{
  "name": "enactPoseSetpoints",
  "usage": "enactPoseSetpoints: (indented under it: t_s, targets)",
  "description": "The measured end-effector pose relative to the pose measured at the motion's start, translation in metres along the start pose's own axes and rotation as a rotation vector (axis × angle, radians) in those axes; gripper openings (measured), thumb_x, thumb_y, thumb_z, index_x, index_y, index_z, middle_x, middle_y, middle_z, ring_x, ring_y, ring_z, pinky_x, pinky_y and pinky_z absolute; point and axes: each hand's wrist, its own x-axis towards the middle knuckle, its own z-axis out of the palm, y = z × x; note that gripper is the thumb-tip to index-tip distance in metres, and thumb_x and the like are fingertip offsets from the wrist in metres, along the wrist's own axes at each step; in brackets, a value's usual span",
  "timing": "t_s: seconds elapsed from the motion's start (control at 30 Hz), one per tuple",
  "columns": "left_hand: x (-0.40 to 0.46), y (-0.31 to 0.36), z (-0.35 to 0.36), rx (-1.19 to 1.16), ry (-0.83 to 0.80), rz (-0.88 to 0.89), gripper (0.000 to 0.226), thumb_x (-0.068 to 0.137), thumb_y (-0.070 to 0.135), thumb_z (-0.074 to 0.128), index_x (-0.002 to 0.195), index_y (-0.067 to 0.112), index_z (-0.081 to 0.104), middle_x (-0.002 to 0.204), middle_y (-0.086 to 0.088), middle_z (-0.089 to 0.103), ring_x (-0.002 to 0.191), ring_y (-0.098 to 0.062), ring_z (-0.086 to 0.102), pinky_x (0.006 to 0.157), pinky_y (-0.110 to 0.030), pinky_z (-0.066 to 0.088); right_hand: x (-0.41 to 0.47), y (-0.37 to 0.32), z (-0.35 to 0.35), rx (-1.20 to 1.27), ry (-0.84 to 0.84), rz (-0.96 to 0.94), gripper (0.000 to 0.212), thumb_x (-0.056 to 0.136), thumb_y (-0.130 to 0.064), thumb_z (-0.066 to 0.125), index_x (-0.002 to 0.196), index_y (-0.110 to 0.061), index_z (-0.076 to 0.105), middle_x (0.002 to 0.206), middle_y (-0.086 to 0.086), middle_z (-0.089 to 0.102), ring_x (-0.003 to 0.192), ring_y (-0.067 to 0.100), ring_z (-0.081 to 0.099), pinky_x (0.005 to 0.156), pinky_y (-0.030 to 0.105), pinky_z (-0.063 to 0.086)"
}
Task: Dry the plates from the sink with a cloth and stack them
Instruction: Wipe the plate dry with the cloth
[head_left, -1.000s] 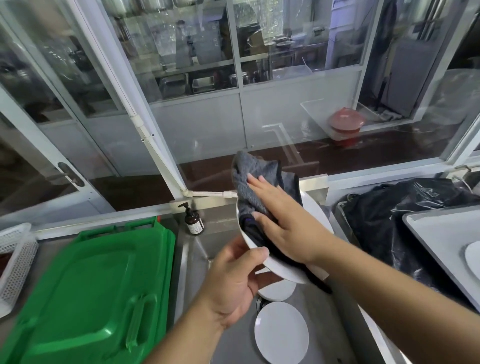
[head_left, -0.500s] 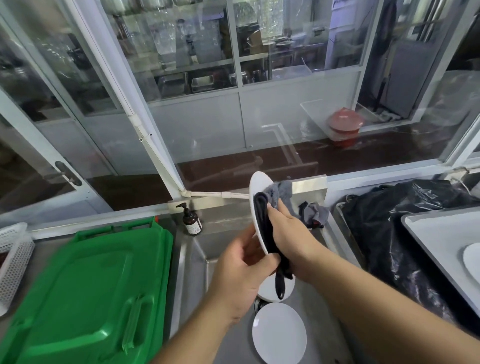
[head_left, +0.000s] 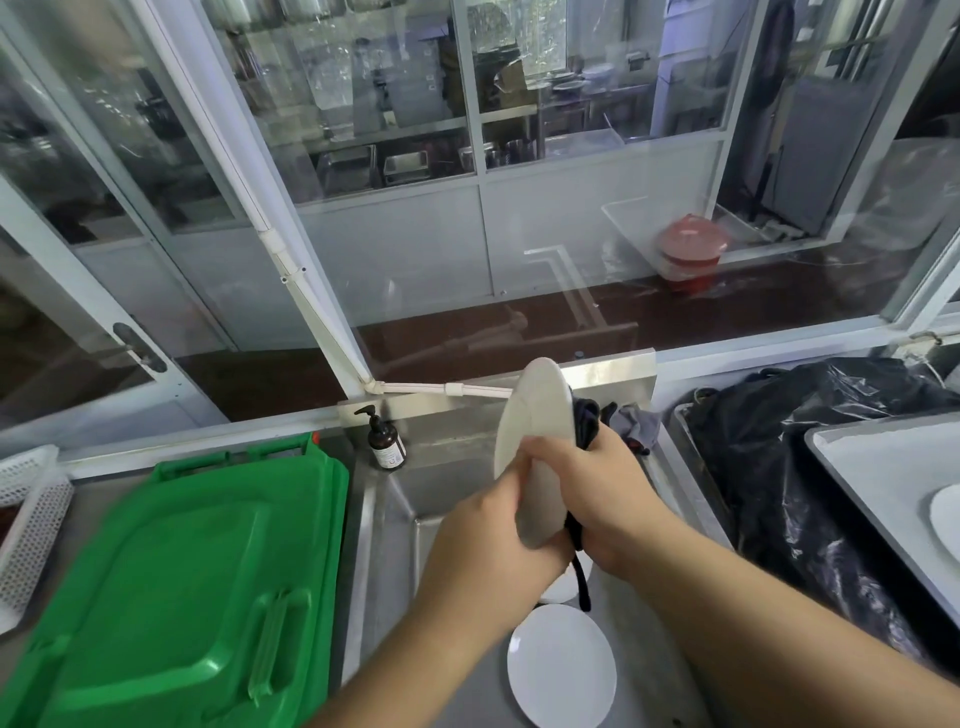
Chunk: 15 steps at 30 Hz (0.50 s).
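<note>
Bare forearms & hands (head_left: 597, 493), no sleeves visible, apparently ringless.

A white plate (head_left: 535, 415) is held on edge above the sink (head_left: 457, 457), a dark grey cloth (head_left: 587, 426) pressed against its right face (two more plates (head_left: 561, 670) lie flat below).

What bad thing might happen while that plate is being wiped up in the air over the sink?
1. The held plate stands on edge between the left hand and the right hand. If it slips, it would likely drop onto the plates in the sink and could chip or break.
2. A strip of the dark cloth dangles toward the sink, so it might touch the plates there and get wetter.
</note>
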Motion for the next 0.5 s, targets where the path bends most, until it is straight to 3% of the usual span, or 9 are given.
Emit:
enactPoseSetpoints:
  t_s: [0.1,0.2,0.3,0.37,0.43,0.5]
  targets:
    - [-0.004,-0.003,-0.002,0.137,0.003,0.027,0.077,0.082,0.066,0.056,0.152,0.058,0.026,0.129,0.028,0.064,0.109,0.0,0.061,0.084,-0.022,0.057,0.002,0.003,-0.011,0.143,-0.008,0.068,0.018,0.094,-0.009,0.072,0.111,-0.007,0.073,0.096,0.022,0.079,0.085,0.04,0.079,0.061,0.043,0.063]
    - [-0.005,-0.013,-0.006,0.115,0.016,-0.044,0.076,0.082,0.082,0.043,0.153,0.054,0.034,0.144,0.026,0.053,0.125,-0.004,0.056,0.102,-0.033,0.053,0.006,0.003,-0.026,0.284,-0.019,0.13,0.027,0.094,-0.011,0.072,0.119,-0.003,0.071,0.105,0.025,0.078,0.087,0.043,0.078,0.064,0.048,0.062]
    - [0.006,-0.033,-0.014,-0.046,0.203,-0.168,0.058,0.094,0.058,0.058,0.148,0.04,0.05,0.141,0.018,0.051,0.127,-0.009,0.052,0.109,-0.042,0.049,0.006,0.004,-0.036,0.33,-0.064,0.154,0.026,0.083,-0.019,0.08,0.107,-0.01,0.08,0.109,0.022,0.078,0.087,0.04,0.078,0.066,0.049,0.062]
    - [0.015,-0.046,-0.021,-0.152,0.291,-0.306,0.053,0.099,0.042,0.061,0.15,0.029,0.051,0.143,0.007,0.052,0.129,-0.013,0.053,0.113,-0.044,0.045,0.006,0.007,-0.041,0.335,-0.101,0.178,0.039,0.074,-0.022,0.084,0.11,-0.009,0.08,0.115,0.023,0.077,0.093,0.041,0.076,0.069,0.05,0.062]
    - [0.02,-0.053,-0.028,-0.312,0.283,-0.474,0.049,0.103,0.038,0.06,0.149,0.025,0.053,0.135,0.01,0.06,0.118,-0.008,0.058,0.108,-0.039,0.045,0.005,0.009,-0.045,0.346,-0.137,0.197,0.043,0.071,-0.028,0.082,0.11,-0.008,0.082,0.116,0.023,0.077,0.095,0.041,0.076,0.069,0.049,0.062]
    - [0.022,-0.057,-0.031,-0.649,0.241,-0.621,0.036,0.104,0.028,0.062,0.137,0.015,0.064,0.119,0.004,0.073,0.107,-0.013,0.065,0.104,-0.044,0.051,0.005,0.012,-0.049,0.342,-0.165,0.203,0.037,0.071,-0.03,0.081,0.103,-0.011,0.085,0.112,0.021,0.078,0.092,0.039,0.077,0.069,0.049,0.063]
